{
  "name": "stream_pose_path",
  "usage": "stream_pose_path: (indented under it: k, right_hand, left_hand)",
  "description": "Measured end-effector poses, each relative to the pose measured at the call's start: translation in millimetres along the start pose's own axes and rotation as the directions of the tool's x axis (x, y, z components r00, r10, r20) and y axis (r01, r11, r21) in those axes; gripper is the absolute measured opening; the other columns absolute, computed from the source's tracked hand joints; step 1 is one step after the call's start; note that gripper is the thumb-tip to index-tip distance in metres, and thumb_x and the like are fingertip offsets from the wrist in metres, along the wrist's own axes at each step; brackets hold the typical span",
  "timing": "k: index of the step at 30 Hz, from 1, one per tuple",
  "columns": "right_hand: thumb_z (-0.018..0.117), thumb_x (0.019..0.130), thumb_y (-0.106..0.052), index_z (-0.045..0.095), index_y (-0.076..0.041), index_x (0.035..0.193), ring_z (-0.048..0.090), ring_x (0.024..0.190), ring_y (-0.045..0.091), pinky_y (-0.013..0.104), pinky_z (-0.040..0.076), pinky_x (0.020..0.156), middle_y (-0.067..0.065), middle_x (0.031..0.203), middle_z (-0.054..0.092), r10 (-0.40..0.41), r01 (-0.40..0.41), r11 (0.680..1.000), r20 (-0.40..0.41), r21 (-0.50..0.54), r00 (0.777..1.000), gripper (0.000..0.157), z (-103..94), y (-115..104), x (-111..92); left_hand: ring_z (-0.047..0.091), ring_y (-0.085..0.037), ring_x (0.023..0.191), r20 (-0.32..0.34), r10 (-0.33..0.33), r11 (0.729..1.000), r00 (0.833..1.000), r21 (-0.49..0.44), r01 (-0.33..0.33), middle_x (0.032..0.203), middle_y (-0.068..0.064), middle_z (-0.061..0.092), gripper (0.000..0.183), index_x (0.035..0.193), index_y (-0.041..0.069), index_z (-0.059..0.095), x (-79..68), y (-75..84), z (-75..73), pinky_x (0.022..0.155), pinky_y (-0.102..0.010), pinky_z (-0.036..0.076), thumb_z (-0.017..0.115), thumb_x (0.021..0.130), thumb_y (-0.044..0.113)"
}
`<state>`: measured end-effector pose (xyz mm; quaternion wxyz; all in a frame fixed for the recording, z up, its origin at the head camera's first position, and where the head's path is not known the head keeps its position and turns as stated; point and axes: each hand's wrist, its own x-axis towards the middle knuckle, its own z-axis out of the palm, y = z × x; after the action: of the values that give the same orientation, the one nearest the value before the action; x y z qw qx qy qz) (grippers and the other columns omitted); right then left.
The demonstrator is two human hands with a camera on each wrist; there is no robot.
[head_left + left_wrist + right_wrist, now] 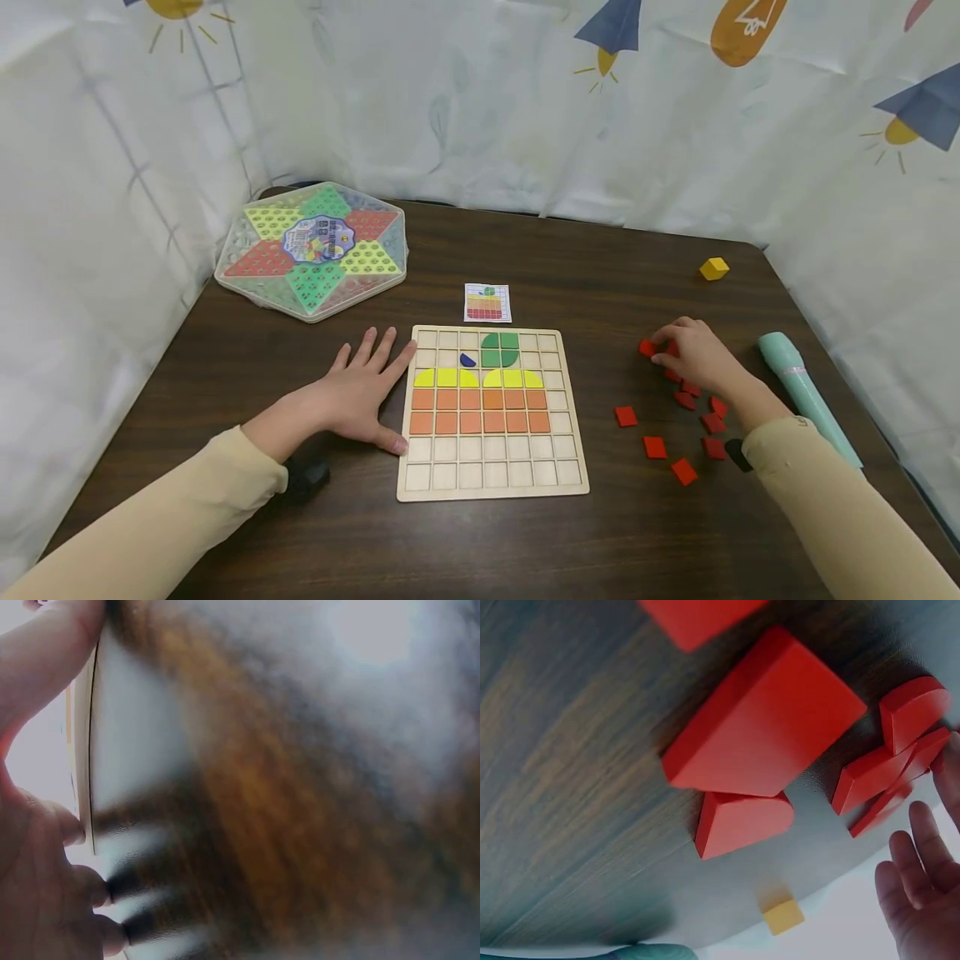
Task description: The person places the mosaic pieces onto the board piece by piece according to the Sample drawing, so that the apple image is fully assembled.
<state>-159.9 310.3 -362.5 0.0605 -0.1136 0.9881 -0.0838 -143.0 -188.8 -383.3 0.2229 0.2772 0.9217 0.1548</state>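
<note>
Spread wide, my left hand lies at the left edge of a wooden grid board, with the thumb and a fingertip touching the rim. In the grid sit orange squares, yellow pieces, green pieces and a small blue piece. My right hand reaches into scattered red pieces, its thumb and forefinger at a red tile. In the right wrist view the other fingers extend loosely; I cannot tell whether the tile is pinched.
A printed pattern card lies just behind the board. The hexagonal Chinese checkers box is at the back left. Toward the right are a yellow block and a mint-green cylindrical object. Patterned white cloth hangs behind the table.
</note>
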Motion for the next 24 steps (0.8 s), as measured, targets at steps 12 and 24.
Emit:
stream_pose_path:
  k: [12,24]
  right_hand:
    - [0.075,0.093,-0.013,0.07,0.003,0.115,0.05,0.114,0.05,0.064,0.04,0.098,0.031,0.122,0.06,-0.007,0.006,0.999,0.02,0.032,1.0,0.027,-0.9,-0.4,0.3]
    - [0.077,0.091,-0.009,0.072,0.002,0.107,0.055,0.115,0.045,0.062,0.043,0.103,0.024,0.117,0.065,-0.165,0.168,0.985,-0.061,0.032,0.984,0.021,2.0,-47.9,3.2]
  left_hand:
    - [-0.012,-0.054,0.154,0.016,-0.013,1.0,1.0,0.012,0.012,0.169,-0.03,-0.008,0.136,0.165,0.006,0.005,0.5,1.0,-1.5,0.116,-0.078,0.0,0.082,0.072,0.067]
    - [-0.012,-0.054,0.154,0.024,-0.032,0.999,0.999,0.024,0.032,0.169,-0.03,-0.007,0.136,0.165,0.006,0.004,1.6,2.8,-1.9,0.116,-0.078,0.0,0.083,0.072,0.066]
